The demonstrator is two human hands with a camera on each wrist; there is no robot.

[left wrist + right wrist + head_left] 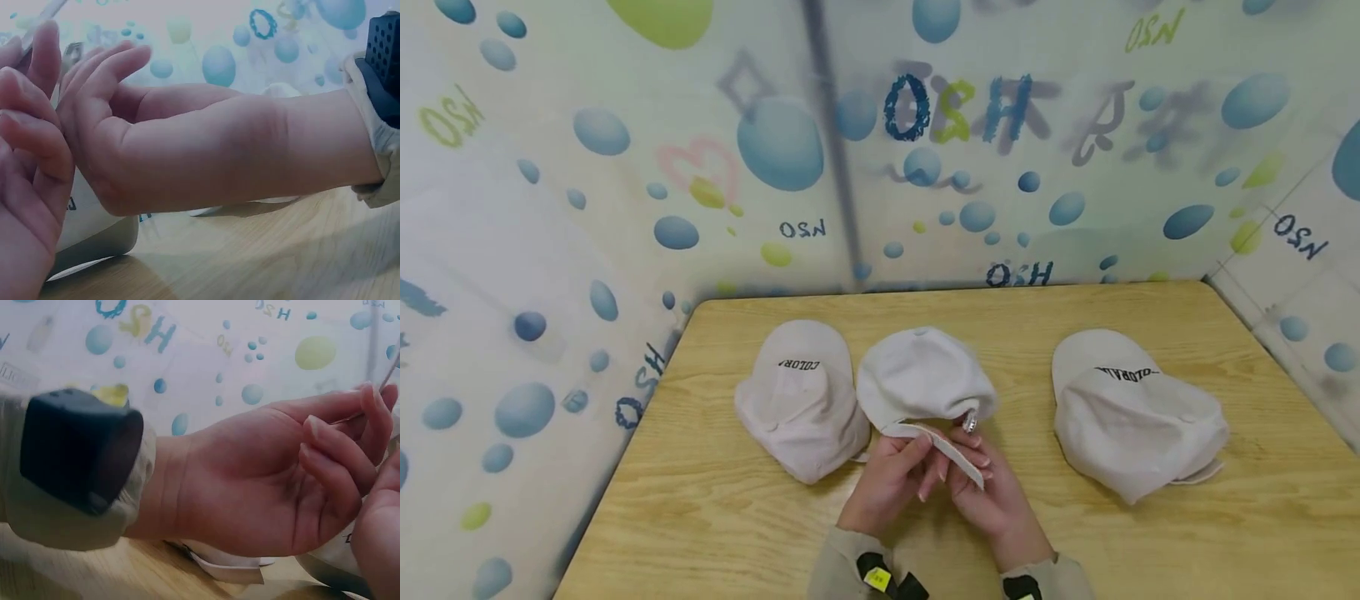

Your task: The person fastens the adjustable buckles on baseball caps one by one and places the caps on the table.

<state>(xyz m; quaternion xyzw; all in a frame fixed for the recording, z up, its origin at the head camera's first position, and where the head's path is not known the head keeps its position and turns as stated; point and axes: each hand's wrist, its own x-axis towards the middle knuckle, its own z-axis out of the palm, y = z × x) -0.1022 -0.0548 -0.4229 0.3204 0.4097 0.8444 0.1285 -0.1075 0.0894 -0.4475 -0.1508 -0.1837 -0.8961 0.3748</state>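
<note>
A white cap (921, 375) is in the middle of the head view, its rear opening and loose strap (955, 457) towards me. My left hand (891, 479) pinches the strap with its thumb on top; the left hand's curled fingers (337, 450) show in the right wrist view. My right hand (996, 496) holds the cap's back edge beside the metal buckle (971, 421), partly hidden behind the strap. The strap's free end slants down across the right fingers. Both hands overlap closely in the wrist views.
On the left, a pale cap (801, 408) with dark lettering lies right against the middle one. Another lettered cap (1131, 417) lies to the right, its strap sticking out. All are on a wood-grain table (700, 517), with a patterned wall (1037, 50) behind.
</note>
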